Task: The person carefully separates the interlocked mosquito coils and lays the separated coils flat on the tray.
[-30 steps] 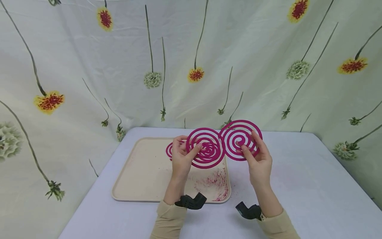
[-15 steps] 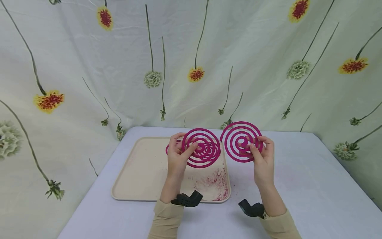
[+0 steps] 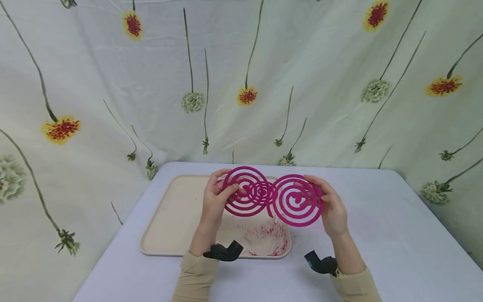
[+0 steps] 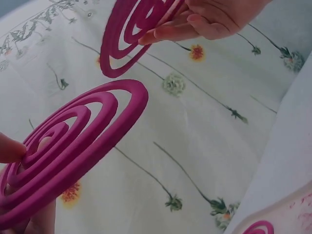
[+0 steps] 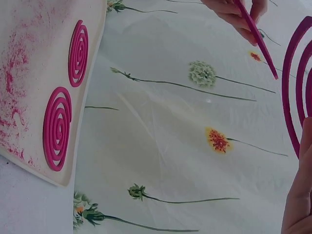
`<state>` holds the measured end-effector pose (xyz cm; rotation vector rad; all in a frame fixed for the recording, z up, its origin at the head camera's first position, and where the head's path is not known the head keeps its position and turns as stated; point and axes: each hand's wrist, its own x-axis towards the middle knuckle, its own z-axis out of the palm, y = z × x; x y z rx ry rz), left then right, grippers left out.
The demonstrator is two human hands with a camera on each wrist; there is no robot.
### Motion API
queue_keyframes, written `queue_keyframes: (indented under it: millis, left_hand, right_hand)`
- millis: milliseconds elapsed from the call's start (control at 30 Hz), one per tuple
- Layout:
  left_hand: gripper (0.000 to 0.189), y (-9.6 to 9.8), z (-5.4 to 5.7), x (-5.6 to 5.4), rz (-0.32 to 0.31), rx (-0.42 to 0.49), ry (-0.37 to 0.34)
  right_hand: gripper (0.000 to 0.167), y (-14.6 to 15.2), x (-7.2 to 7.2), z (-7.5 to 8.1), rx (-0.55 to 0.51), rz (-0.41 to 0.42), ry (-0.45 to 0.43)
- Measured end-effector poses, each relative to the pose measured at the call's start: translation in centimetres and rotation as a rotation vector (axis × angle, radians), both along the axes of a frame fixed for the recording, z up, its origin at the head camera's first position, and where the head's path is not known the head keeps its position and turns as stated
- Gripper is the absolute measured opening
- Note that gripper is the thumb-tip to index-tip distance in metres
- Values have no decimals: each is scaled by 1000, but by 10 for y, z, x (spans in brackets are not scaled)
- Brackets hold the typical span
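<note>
Two magenta mosquito coils are held up over the tray and table. My left hand (image 3: pixel 216 201) pinches the left mosquito coil (image 3: pixel 244 214), its thumb over the front near the centre, as the left wrist view also shows at close range. My right hand (image 3: pixel 334 210) holds the right mosquito coil (image 3: pixel 297 199) by its right side, fingers reaching behind it. In the head view the two coils stand side by side, edges close. Further mosquito coils (image 5: pixel 58 130) lie flat on the tray, partly hidden behind the held ones in the head view.
A beige tray (image 3: pixel 177 226) lies on the white-covered table (image 3: pixel 385 235), its right part smeared with magenta dust. A curtain (image 3: pixel 324 75) with a flower print hangs behind the table. Black wrist cameras (image 3: pixel 225 251) sit on both forearms.
My left hand has shifted left with its coil. My right hand has lowered its coil and turned it, and the thumb has moved from the coil's middle toward its right edge.
</note>
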<state>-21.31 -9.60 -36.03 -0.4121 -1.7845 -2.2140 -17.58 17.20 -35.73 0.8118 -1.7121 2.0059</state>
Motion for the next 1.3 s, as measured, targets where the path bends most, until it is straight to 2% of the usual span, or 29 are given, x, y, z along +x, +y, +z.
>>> queue_keyframes:
  millis: [100, 200, 400, 500, 633, 767, 900, 1000, 1167, 1300]
  left_hand:
    - [42, -9, 0, -1, -8, -21, -3]
    - [40, -19, -3, -2, -5, -45, -11]
    - [42, -37, -4, -8, -16, -80, -6]
    - [45, -46, -3, -11, -60, -106, 12]
    - [46, -58, -2, -14, -144, -132, 31]
    - [43, -68, -6, -17, -219, -154, 42]
    - [42, -72, -12, -22, -262, -196, 21]
    - [43, -73, -16, -24, -282, -220, -4]
    - [45, -75, -22, -27, -299, -229, -37]
    - [46, -79, -28, -29, -325, -237, -67]
  right_hand:
    - [49, 3, 1, 2, 56, 52, 23]
    - [40, 5, 3, 3, 123, 52, 18]
    - [27, 3, 1, 0, 309, -95, -4]
    - [21, 2, -2, -2, 390, -188, 18]
    - [18, 1, -5, -5, 450, -245, 57]
    - [17, 1, -11, -9, 473, -196, 17]
    - [29, 0, -17, -16, 492, -124, -119]
    - [35, -1, -23, -22, 463, -84, -194]
    - [19, -2, -33, -38, 386, -35, -271]
    - [23, -4, -40, -51, 388, -7, -368]
